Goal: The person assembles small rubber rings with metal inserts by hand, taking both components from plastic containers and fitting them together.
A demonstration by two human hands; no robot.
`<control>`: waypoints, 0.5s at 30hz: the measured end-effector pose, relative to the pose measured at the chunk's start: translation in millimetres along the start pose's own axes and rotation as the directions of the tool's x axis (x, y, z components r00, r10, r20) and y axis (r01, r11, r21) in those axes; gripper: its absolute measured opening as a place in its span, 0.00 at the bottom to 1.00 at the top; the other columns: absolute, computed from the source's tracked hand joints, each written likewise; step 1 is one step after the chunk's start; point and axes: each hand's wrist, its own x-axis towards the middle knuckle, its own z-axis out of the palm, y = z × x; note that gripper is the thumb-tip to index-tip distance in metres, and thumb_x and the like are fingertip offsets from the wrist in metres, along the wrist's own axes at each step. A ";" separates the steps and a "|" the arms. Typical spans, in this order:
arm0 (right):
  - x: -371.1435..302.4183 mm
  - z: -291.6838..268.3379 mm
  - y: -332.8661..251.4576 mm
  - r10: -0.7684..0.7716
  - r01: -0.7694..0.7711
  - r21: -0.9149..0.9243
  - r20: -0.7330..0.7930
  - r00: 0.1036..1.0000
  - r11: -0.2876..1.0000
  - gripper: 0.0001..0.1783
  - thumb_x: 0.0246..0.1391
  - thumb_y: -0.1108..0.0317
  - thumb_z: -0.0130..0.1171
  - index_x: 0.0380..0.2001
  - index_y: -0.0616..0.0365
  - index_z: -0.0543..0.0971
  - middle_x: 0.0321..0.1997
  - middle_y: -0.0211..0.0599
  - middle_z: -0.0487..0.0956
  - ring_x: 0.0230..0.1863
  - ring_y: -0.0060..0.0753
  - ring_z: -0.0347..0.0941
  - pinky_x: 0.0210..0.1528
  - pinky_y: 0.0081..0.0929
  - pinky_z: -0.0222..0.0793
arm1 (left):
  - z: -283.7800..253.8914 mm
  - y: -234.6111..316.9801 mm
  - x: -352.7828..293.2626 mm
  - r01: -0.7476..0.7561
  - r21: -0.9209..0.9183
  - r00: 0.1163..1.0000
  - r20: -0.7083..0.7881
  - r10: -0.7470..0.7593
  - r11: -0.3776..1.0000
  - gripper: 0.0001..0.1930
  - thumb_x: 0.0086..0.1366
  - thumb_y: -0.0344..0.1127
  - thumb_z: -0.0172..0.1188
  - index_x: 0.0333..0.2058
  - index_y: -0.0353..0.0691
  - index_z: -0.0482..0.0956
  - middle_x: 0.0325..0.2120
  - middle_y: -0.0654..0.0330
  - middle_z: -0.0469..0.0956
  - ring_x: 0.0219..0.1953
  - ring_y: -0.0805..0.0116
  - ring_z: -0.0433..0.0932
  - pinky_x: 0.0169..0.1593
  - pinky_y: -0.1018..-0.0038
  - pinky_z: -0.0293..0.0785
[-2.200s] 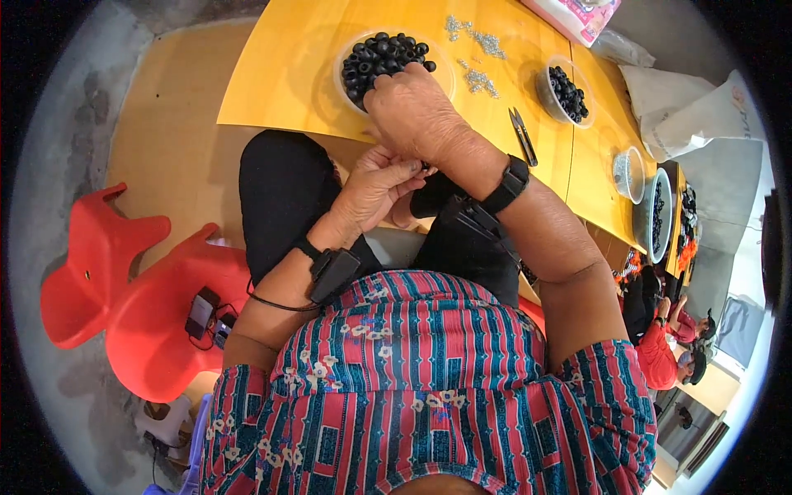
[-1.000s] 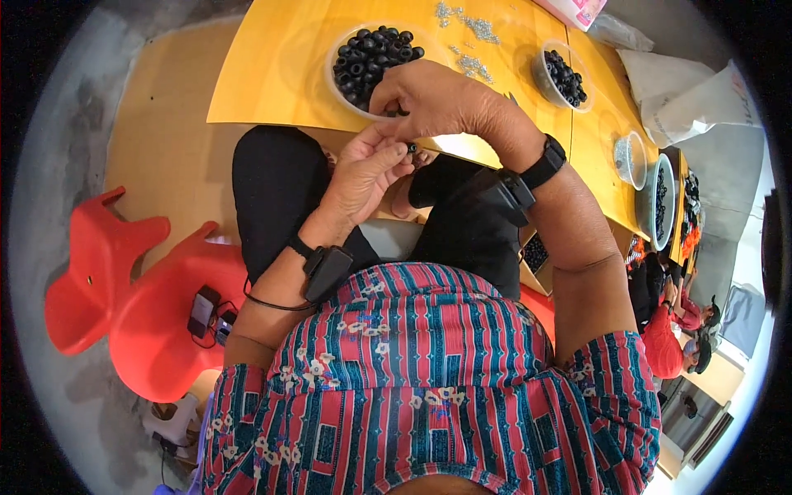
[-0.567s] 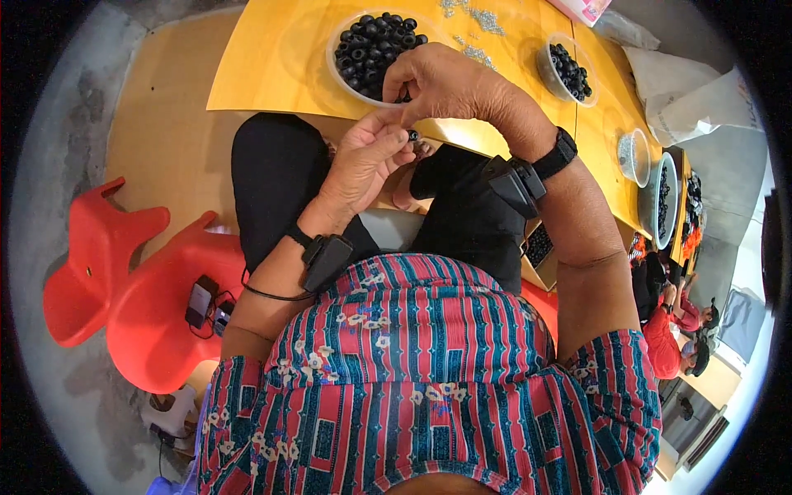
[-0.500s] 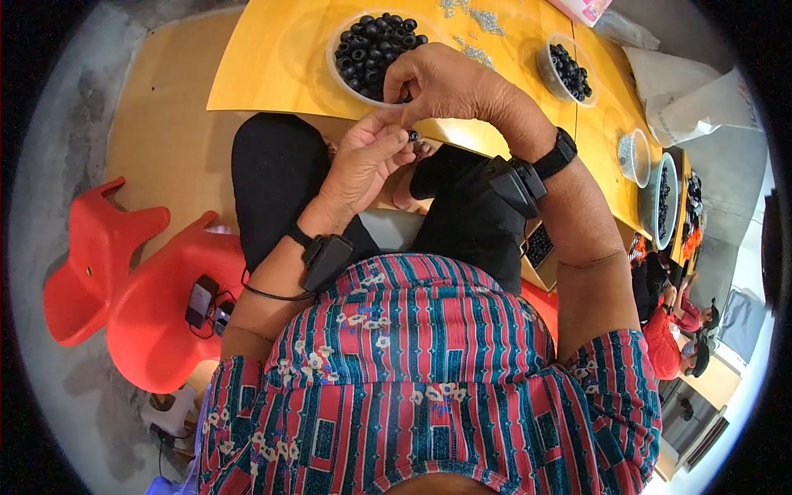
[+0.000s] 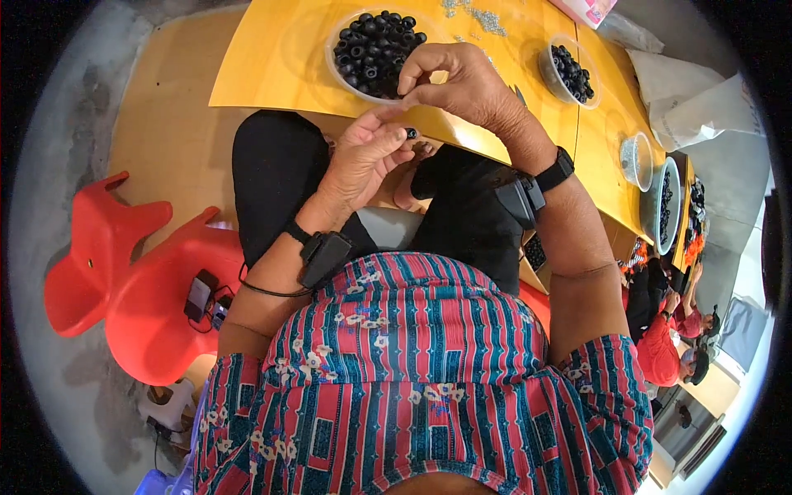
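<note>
Between the thumb and fingers of my left hand (image 5: 363,161) is a small round black part (image 5: 411,133) with a hole in its end. Just above and to the right, my right hand (image 5: 462,87) is closed in a pinch, its fingertips close to my left fingertips. Whatever the pinch holds is too small to make out. Both hands are at the table's near edge, in front of a clear round tub (image 5: 337,73) full of similar black parts (image 5: 371,49).
Small shiny metal pieces (image 5: 487,21) lie scattered on the yellow table (image 5: 272,49). Further right stand a smaller tub of black parts (image 5: 571,74), a clear container (image 5: 635,161) and a large basin (image 5: 668,202). Red chairs (image 5: 165,305) are at left; people (image 5: 664,355) sit at far right.
My right hand has shifted slightly right, away from the tub, and turned a little. My left hand stays nearly in place with the black part.
</note>
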 end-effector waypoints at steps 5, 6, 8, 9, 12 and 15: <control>-22.8 0.7 4.7 0.072 0.027 0.394 -0.233 0.970 0.919 0.07 0.41 0.78 0.64 0.28 0.62 0.79 0.27 0.27 0.78 0.29 0.17 0.73 0.35 0.17 0.70 | -1.6 -0.2 -3.7 -0.023 0.007 1.000 -0.005 0.023 1.000 0.12 0.61 0.28 0.56 0.44 0.37 0.71 0.34 0.62 0.76 0.34 0.76 0.76 0.41 0.80 0.74; -28.8 1.5 1.0 0.071 0.047 0.459 -0.238 0.969 0.887 0.07 0.43 0.78 0.63 0.29 0.63 0.79 0.29 0.27 0.79 0.31 0.17 0.73 0.37 0.16 0.70 | -2.4 0.5 -5.5 -0.021 0.011 1.000 -0.006 0.021 1.000 0.12 0.61 0.28 0.56 0.44 0.37 0.71 0.34 0.62 0.76 0.34 0.76 0.76 0.41 0.80 0.74; -35.5 3.2 4.4 0.083 0.052 0.499 -0.245 0.966 0.865 0.08 0.42 0.79 0.63 0.30 0.63 0.79 0.31 0.30 0.78 0.34 0.20 0.73 0.42 0.18 0.69 | -4.0 5.7 -6.0 -0.019 0.016 1.000 0.019 0.019 1.000 0.10 0.61 0.28 0.55 0.42 0.37 0.72 0.34 0.61 0.75 0.35 0.74 0.76 0.42 0.79 0.75; -38.1 4.3 7.0 0.095 0.056 0.535 -0.250 0.964 0.843 0.09 0.42 0.80 0.62 0.30 0.63 0.78 0.33 0.32 0.78 0.37 0.23 0.73 0.46 0.20 0.68 | -3.7 9.3 -5.6 -0.012 0.024 1.000 0.024 0.011 1.000 0.10 0.61 0.28 0.55 0.42 0.37 0.72 0.34 0.61 0.75 0.35 0.74 0.76 0.42 0.79 0.75; -43.6 14.2 11.6 0.056 0.144 0.595 -0.304 0.951 0.790 0.08 0.44 0.78 0.62 0.31 0.63 0.79 0.31 0.29 0.79 0.35 0.19 0.73 0.42 0.16 0.69 | -3.1 16.4 -5.5 0.010 -0.020 0.997 0.075 -0.008 1.000 0.08 0.61 0.27 0.54 0.40 0.36 0.72 0.34 0.60 0.75 0.36 0.72 0.76 0.42 0.77 0.75; -49.5 24.7 9.1 0.084 0.180 0.675 -0.339 0.937 0.716 0.09 0.45 0.79 0.60 0.33 0.63 0.79 0.32 0.30 0.79 0.35 0.19 0.73 0.42 0.16 0.69 | 3.4 20.6 -4.8 0.012 -0.021 0.993 0.120 -0.010 1.000 0.07 0.61 0.26 0.54 0.39 0.36 0.72 0.34 0.59 0.76 0.36 0.72 0.76 0.43 0.77 0.75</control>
